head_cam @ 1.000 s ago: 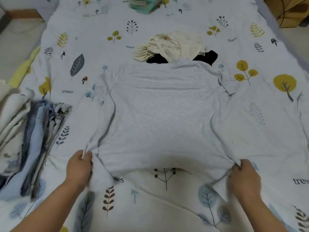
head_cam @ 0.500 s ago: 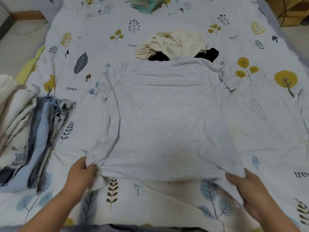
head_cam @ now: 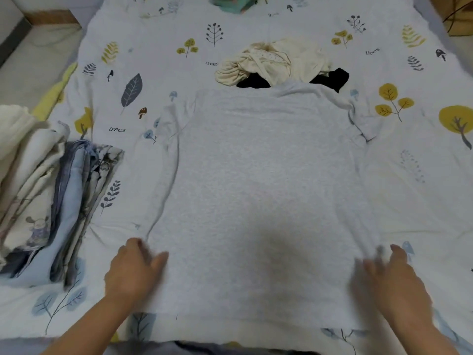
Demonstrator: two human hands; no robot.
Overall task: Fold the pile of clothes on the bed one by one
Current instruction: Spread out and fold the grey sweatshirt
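A light grey long-sleeved shirt (head_cam: pixel 263 188) lies spread flat on the patterned bed sheet (head_cam: pixel 422 201), with its hem toward me and its sleeves lying along its sides. My left hand (head_cam: pixel 133 271) rests on the shirt's lower left edge, thumb spread out. At the lower right edge my right hand (head_cam: pixel 393 276) lies on the cloth, fingers apart; both hands are blurred by motion. Beyond the shirt's collar sits the unfolded pile: a crumpled cream garment (head_cam: pixel 276 62) on top of a black one (head_cam: pixel 337 76).
A stack of folded clothes (head_cam: pixel 58 201) in blue, grey and cream stands at the left edge of the bed. A teal item (head_cam: pixel 230 1) lies at the far end. Floor shows at the upper left and wooden furniture (head_cam: pixel 458 16) at the upper right.
The hem that both hands held up and pulled toward me now lies flat on the bed. Both hands have let go of it and shifted onto the shirt's lower side edges.
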